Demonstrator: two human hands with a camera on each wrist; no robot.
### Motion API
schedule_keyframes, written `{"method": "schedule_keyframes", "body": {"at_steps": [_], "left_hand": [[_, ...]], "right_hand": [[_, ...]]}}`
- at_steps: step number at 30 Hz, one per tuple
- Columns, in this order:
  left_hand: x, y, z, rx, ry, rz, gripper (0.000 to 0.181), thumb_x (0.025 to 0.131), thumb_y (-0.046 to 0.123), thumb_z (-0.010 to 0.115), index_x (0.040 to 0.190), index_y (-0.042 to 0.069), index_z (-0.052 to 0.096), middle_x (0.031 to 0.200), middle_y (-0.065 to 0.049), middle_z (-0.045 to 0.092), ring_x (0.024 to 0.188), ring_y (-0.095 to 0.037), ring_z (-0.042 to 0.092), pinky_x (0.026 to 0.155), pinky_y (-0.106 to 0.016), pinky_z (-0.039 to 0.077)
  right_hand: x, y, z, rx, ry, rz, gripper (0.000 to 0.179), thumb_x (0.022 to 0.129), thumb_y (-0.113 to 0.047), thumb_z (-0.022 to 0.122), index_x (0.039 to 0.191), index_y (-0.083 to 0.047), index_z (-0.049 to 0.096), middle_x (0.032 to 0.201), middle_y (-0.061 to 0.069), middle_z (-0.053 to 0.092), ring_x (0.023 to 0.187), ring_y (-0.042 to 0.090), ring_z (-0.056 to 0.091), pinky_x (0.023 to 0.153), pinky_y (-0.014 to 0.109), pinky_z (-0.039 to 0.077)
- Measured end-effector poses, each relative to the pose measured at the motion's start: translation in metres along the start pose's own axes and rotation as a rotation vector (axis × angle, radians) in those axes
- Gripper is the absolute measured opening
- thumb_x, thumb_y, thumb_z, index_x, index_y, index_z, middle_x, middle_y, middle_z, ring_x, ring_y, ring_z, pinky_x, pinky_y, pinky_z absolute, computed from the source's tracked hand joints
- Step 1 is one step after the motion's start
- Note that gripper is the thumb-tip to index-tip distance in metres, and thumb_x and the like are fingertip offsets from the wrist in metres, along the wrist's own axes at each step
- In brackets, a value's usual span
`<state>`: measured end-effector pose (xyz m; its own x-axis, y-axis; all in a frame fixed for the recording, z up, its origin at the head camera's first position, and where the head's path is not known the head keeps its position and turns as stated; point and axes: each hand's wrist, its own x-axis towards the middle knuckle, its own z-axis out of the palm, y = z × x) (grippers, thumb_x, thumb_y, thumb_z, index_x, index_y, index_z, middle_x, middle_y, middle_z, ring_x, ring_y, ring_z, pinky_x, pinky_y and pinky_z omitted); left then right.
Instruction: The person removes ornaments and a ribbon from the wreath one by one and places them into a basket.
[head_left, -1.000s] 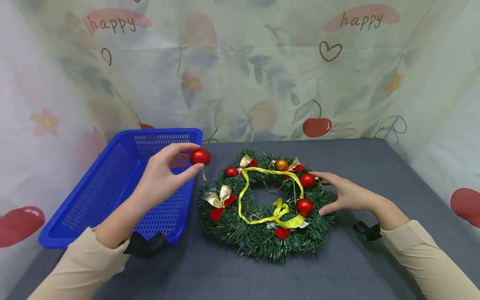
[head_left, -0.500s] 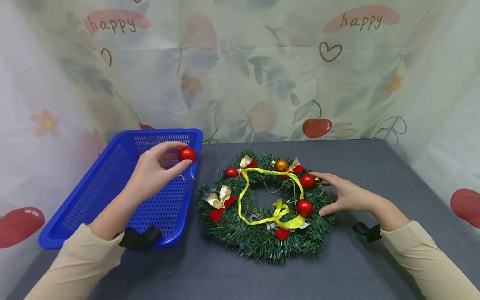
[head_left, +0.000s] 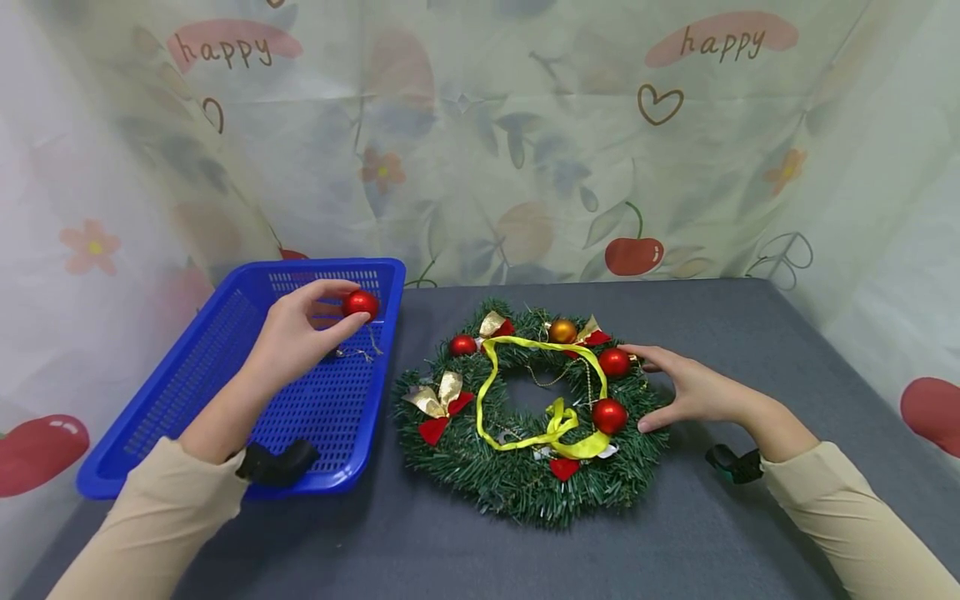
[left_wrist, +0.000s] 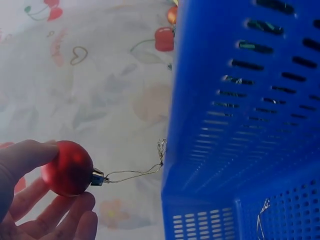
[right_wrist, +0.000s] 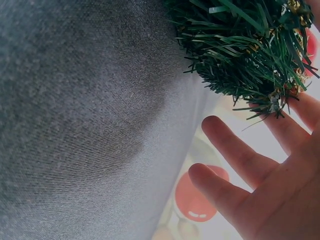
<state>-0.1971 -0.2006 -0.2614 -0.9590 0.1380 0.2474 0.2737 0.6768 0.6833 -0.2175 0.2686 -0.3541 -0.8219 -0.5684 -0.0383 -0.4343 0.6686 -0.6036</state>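
In the head view my left hand (head_left: 288, 337) pinches a red Christmas ball (head_left: 361, 305) between thumb and fingers, above the blue plastic basket (head_left: 330, 433). From the ball's metal cap (left_wrist: 97, 177) a thin gold cord loop hangs, clearest in the left wrist view. To the right lies a green Christmas wreath (head_left: 517, 492) with red balls, a gold ball (head_left: 562, 331), red-and-gold bows (head_left: 442, 400) and a yellow ribbon (head_left: 491, 392). My right hand (head_left: 701, 387) is at the wreath's right edge, its spread fingers touching the greenery and holding nothing in their curl.
A grey cloth covers the table (head_left: 435, 550). Another gold cord (left_wrist: 261, 220) shows inside the basket; what it hangs from is hidden. A patterned curtain (head_left: 465, 167) closes off the back and sides.
My left hand has carried the red ball leftward, from beside the basket's right rim to over the basket. The right hand and the wreath have stayed put.
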Motion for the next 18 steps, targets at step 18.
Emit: {"method": "schedule_keyframes", "body": {"at_steps": [18], "left_hand": [[0.012,-0.024,-0.001,0.053,-0.045,-0.07,0.046,0.09,0.027,0.061,0.129,0.004,0.051,0.129,-0.023,0.055,0.112,-0.039,0.059,0.084,-0.048,0.053]], "right_hand": [[0.0,0.0,0.0,0.004,-0.003,0.005,0.096,0.072,-0.035,0.079,0.146,-0.006,0.025,0.147,0.023,0.03,0.124,0.047,0.043,0.098,0.065,0.035]]}}
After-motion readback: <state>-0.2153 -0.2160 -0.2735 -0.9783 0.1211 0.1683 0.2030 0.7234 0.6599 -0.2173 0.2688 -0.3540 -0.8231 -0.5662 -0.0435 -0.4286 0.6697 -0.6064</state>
